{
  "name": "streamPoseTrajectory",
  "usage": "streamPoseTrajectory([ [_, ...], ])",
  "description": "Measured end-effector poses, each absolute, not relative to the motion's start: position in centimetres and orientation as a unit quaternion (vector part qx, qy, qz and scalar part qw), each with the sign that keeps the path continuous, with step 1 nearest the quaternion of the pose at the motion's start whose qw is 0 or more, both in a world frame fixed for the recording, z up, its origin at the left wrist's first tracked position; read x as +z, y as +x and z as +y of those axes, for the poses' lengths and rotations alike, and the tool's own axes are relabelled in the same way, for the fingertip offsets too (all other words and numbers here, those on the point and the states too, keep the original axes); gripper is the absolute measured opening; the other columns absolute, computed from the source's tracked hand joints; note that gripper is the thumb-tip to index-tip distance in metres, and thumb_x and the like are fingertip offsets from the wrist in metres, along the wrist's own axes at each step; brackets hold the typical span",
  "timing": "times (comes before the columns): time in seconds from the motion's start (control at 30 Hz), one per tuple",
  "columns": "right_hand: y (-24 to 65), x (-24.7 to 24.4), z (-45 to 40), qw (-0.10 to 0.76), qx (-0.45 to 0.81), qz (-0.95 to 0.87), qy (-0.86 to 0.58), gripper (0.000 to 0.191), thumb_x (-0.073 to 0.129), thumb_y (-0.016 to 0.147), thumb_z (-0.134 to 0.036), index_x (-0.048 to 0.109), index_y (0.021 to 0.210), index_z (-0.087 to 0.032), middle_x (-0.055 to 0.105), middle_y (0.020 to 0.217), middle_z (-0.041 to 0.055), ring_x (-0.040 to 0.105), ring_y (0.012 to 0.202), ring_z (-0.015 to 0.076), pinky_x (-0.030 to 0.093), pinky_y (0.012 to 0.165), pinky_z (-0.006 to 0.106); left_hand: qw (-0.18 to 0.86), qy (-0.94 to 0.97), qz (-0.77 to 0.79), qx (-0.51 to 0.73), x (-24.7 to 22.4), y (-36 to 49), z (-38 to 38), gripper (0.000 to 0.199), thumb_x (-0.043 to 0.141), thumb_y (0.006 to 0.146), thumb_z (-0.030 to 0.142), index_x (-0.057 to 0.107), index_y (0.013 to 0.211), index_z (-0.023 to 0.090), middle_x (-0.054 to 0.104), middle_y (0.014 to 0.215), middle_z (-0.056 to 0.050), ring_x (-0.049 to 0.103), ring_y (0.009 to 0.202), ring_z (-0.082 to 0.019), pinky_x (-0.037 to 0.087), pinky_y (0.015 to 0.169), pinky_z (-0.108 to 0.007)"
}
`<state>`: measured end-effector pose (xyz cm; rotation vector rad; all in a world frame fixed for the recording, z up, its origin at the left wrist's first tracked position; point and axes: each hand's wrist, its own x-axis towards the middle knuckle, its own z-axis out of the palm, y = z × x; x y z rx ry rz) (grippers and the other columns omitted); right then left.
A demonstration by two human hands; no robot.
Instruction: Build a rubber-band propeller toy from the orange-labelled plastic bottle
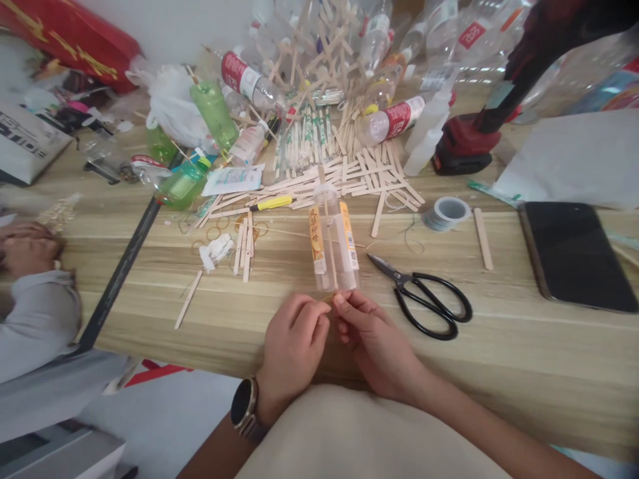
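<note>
A clear plastic bottle (333, 249) with an orange label lies on the table in front of me, its neck pointing away. A thin wooden stick (329, 233) runs lengthwise along it. At the bottle's near end, my left hand (297, 339) is closed in a pinch on a thin yellowish rubber band (325, 299). Beside it, my right hand (372, 336) pinches at the same spot, thumb against the stick's near end; the fingers hide most of what is between them. Black-handled scissors (422, 293) rest right of my right hand.
Craft sticks (319, 179) and plastic bottles (249, 80) crowd the back. A yellow cutter (272, 203), crumpled tissue (216, 251), tape roll (448, 213), phone (579, 256) and red-black power tool (466, 143) surround the bottle. Another person's hand (30, 249) is at far left.
</note>
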<state>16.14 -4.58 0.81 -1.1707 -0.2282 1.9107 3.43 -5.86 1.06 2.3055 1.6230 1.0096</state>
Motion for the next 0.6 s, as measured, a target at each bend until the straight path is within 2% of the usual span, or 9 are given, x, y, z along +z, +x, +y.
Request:
streamPoseTrajectory([
  [0.07,16.1,0.7,-4.6,0.434,0.762,-0.098,-0.470,0.034,0.086,0.057,-0.040,0.061,0.069,-0.019,0.049,0.064,-0.0059,0.037,0.055,0.0083,0.031,0.052,0.023,0.034,0.778,0.548,0.306,1.5,3.4,-5.8,0.021,0.047,0.087,0.007,0.064,0.093,0.018,0.061,0.079,-0.002,0.059,0.070,-0.014,0.046,0.063,-0.024],
  [0.17,16.0,0.5,-4.7,0.438,0.759,-0.109,-0.470,0.034,0.086,0.058,-0.040,0.061,0.069,-0.020,0.049,0.065,-0.0059,0.038,0.056,0.0087,0.031,0.052,0.024,0.025,0.772,0.579,0.262,2.1,3.5,-5.7,0.024,0.046,0.086,0.007,0.067,0.091,0.017,0.058,0.074,-0.002,0.058,0.064,-0.015,0.044,0.057,-0.026],
  [0.43,15.5,0.2,-4.8,0.443,0.751,-0.171,-0.458,0.032,0.081,0.065,-0.044,0.062,0.069,-0.019,0.048,0.061,-0.0057,0.036,0.055,0.0097,0.029,0.053,0.025,0.184,0.720,0.653,0.146,3.7,3.3,-4.8,0.022,0.045,0.081,0.006,0.062,0.076,0.018,0.061,0.077,-0.003,0.060,0.074,-0.017,0.043,0.066,-0.028],
  [0.6,15.7,0.1,-4.6,0.443,0.748,-0.192,-0.456,0.032,0.079,0.067,-0.045,0.061,0.071,-0.019,0.048,0.061,-0.0055,0.037,0.055,0.0102,0.027,0.053,0.025,0.238,0.729,0.636,0.080,5.0,2.3,-4.3,0.019,0.043,0.085,0.015,0.058,0.072,0.018,0.057,0.076,-0.002,0.054,0.070,-0.016,0.037,0.064,-0.028],
])
